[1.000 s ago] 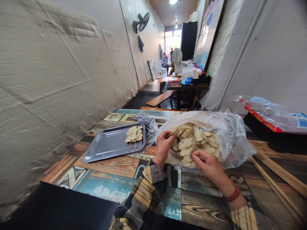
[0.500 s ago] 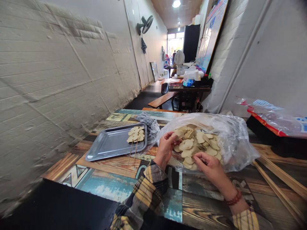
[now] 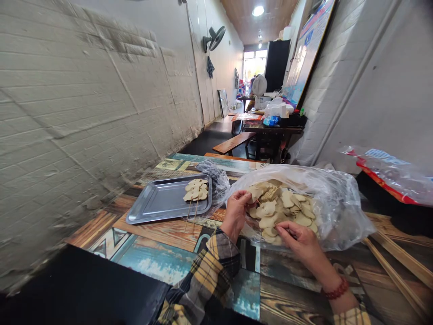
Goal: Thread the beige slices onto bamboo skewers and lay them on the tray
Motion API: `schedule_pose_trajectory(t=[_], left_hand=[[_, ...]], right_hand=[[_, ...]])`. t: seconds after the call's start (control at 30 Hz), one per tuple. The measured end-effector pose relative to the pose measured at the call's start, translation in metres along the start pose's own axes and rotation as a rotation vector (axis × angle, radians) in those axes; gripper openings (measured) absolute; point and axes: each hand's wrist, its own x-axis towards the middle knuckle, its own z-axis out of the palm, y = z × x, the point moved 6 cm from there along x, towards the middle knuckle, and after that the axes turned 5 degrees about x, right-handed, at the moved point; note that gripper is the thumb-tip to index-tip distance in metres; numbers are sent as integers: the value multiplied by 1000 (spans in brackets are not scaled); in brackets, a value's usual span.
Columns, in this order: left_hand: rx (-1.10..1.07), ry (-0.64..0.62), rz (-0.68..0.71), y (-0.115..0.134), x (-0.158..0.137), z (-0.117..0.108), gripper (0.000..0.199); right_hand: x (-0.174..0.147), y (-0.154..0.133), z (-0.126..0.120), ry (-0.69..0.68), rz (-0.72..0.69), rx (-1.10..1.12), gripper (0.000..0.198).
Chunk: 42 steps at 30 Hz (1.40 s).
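My left hand [image 3: 236, 214] pinches a pale, flat, thin slice [image 3: 253, 195] at the left side of a clear plastic bag [image 3: 341, 216]. Many similar slices [image 3: 289, 205] are heaped in the bag's opening. My right hand [image 3: 301, 241] is closed at the thumb and forefinger by the front of the heap, on what looks like a thin skewer, hard to make out against the slices. To the left, a grey metal tray [image 3: 152, 201] carries skewered slices [image 3: 196, 189], whose bamboo sticks [image 3: 191, 216] point over its near edge.
A crumpled greyish plastic bag [image 3: 214, 174] lies between tray and slices. Long wooden strips [image 3: 399, 266] rest at the right, near a red-edged clear package [image 3: 389, 176] on a black box. A bench [image 3: 233, 143] and another table [image 3: 274, 128] stand beyond; a wall runs along the left.
The whole view has shifted slightly, so the scene sits a little further right. Both hands keep nearly the same grip and place over the slices.
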Motion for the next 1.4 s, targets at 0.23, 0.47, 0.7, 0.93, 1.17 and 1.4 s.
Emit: schedule_pose_trajectory(t=[0.23,0.47,0.7,0.93,1.17,1.4], left_hand=[[8,-6,-22,1,0,0,38],[10,-43,-15,-1,-1,2,34],[69,-26,7,-1,-2,4,31],[105,1,51,3,-3,4,31],[179,-14,108,6,-3,3,26],[223,-14,125,3,0,1,30]], right_hand=[[0,12,-1,-64,41,28,38],[0,23,-2,-111,52,15,33],[0,23,2,-114,87,36,34],[-1,27,4,-103,111,64,36],[0,22,4,-91,114,67,35],[1,16,6,-85,145,78,37]])
